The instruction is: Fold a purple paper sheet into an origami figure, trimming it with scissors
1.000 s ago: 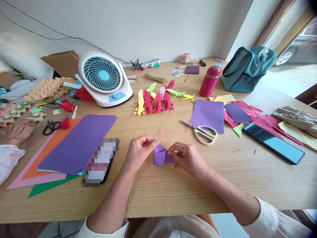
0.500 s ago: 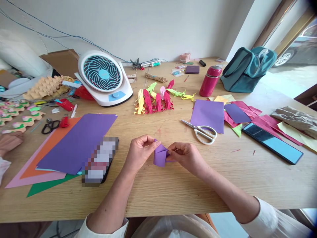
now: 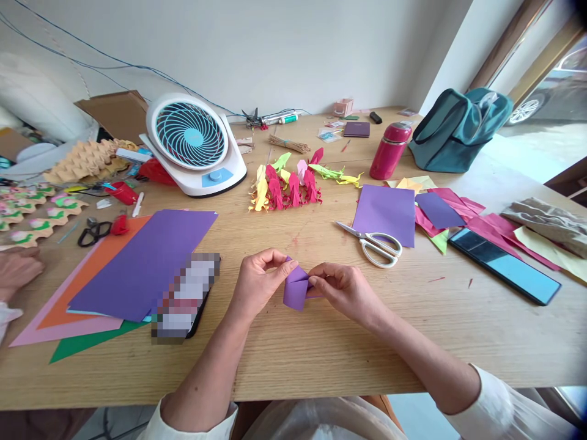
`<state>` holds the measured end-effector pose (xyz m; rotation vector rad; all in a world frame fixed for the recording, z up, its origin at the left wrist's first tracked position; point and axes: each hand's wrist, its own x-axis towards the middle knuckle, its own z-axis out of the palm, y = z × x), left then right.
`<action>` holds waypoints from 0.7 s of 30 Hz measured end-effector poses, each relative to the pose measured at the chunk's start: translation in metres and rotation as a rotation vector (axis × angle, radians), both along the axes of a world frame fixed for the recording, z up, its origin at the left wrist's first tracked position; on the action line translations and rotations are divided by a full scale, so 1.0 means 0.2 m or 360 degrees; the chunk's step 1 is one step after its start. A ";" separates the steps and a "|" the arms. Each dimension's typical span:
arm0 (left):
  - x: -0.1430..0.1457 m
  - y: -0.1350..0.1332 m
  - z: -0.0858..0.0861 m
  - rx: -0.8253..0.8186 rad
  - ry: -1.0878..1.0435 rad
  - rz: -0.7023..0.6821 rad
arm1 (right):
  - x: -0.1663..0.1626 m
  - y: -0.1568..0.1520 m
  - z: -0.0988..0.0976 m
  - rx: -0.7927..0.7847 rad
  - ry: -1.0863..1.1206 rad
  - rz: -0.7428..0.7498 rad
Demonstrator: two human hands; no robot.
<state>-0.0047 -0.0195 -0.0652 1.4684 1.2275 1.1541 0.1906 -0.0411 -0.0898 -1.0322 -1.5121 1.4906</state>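
Centrally, near the front edge of the desk (image 3: pixel 321 360), a folded purple paper (image 3: pixel 295 294) is held by both hands: its upper left corner is pinched by the thumb and fingers of the left hand (image 3: pixel 265 276), its right side by those of the right hand (image 3: pixel 343 288). Farther in, white-handled scissors (image 3: pixel 380 245) are laid partly over a purple sheet (image 3: pixel 387 211). At the left, a red cup (image 3: pixel 125 194) is seen leaning, with a blue item at its mouth. Beyond the middle, folded paper figures (image 3: pixel 284 186) are clustered. Behind them, to the right, a magenta bottle (image 3: pixel 389 153) is stood upright and capped, its contents hidden. Beside it, translucent wrapping is shown at the top of a teal bag (image 3: pixel 447 146). Farthest back, a small pink basket (image 3: pixel 343 109) is placed near the wall; what is held in it cannot be made out.
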 end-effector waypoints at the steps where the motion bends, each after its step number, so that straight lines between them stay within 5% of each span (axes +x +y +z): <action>1: 0.00 0.00 0.00 0.0001 -0.0001 0.0001 | 0.00 0.00 0.00 0.0006 0.0012 0.0003; 21: 0.03 -0.03 0.05 0.0108 0.0127 0.0017 | -0.02 -0.01 -0.01 0.0025 -0.0001 -0.0075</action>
